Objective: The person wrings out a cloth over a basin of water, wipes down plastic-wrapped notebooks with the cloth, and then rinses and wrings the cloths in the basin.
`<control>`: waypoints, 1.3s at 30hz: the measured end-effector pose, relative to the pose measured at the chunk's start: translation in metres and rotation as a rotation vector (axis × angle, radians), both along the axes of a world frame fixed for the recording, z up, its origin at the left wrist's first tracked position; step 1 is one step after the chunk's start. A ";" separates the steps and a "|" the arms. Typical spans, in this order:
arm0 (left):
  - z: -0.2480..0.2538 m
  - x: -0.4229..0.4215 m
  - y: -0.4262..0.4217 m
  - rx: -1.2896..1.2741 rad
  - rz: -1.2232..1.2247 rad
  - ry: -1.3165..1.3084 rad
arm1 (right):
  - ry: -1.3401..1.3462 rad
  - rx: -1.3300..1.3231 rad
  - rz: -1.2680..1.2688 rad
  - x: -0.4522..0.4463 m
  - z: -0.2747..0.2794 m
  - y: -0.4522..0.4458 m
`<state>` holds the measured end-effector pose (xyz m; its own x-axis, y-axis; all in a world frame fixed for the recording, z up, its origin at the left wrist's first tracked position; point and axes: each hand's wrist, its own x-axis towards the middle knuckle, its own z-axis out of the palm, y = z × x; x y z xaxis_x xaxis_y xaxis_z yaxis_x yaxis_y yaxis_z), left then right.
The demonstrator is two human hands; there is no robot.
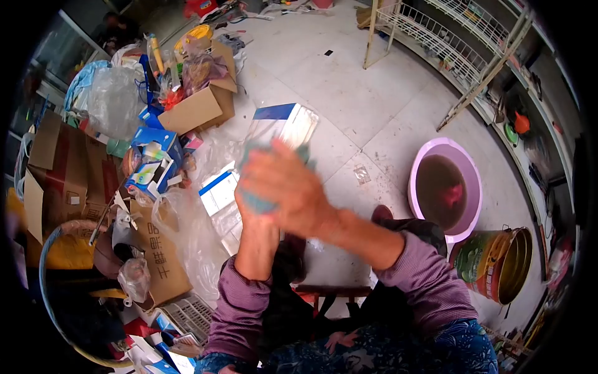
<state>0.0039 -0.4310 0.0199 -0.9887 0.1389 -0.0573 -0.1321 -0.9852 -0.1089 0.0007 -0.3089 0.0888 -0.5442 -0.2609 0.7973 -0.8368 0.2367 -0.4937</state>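
A blue-green cloth (258,203) is bunched between my two hands, in front of me above the floor. My right hand (288,186) lies over the cloth and presses on it, its fingers smeared by motion. Beneath it, my left hand (245,209) holds the cloth from the left side, and most of its fingers are hidden. Just beyond the hands lies a blue-and-white box (274,113) with clear plastic on it. A second white box with a blue edge (219,192) sits left of my left hand.
A pink basin (475,215) of murky water with something red in it stands at right, beside a metal bucket (479,265) on its side. Cardboard boxes (196,109), plastic bags (114,100) and packaging crowd the left. A wire rack (448,37) stands at upper right.
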 end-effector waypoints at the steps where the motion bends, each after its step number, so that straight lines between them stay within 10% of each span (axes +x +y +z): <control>1: 0.003 0.001 0.000 0.040 -0.031 0.086 | 0.020 0.028 0.102 0.009 -0.002 -0.007; 6: 0.035 0.006 0.007 -0.389 0.061 -0.116 | 0.196 0.125 0.202 -0.005 0.002 0.007; 12: 0.064 0.004 0.020 -0.594 0.117 -0.315 | -0.097 -0.143 -0.244 -0.047 0.006 0.044; 14: 0.063 0.006 0.019 -0.550 0.125 -0.260 | -0.854 -0.558 -0.056 -0.054 0.033 0.072; 20: 0.050 0.005 0.030 -0.830 0.081 -0.339 | -0.937 -1.169 0.623 -0.035 0.094 0.071; 22: 0.039 0.009 0.031 -0.725 -0.015 -0.302 | -0.967 -1.098 0.797 -0.053 0.063 0.072; 24: 0.048 0.016 0.040 -0.745 -0.081 -0.228 | -0.916 -0.421 0.036 -0.066 0.032 0.079; 26: 0.046 0.018 0.039 -0.743 -0.155 -0.193 | -1.044 -0.076 -0.132 -0.066 0.039 0.092; 30: 0.044 0.016 0.039 -0.691 -0.099 -0.110 | -0.750 -0.289 -0.033 -0.050 0.032 0.092; 32: 0.044 0.015 0.040 -0.790 -0.029 -0.078 | -0.073 0.485 -0.322 -0.025 0.052 0.078; 39: 0.063 0.038 0.052 -1.105 -0.040 -0.099 | -0.154 0.216 -0.252 -0.075 0.001 0.088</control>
<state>0.0422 -0.3786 0.0826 -0.9688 -0.0056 -0.2480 -0.2054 -0.5423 0.8147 -0.0739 -0.2211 0.0895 -0.7222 -0.2564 0.6424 -0.6585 0.5389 -0.5253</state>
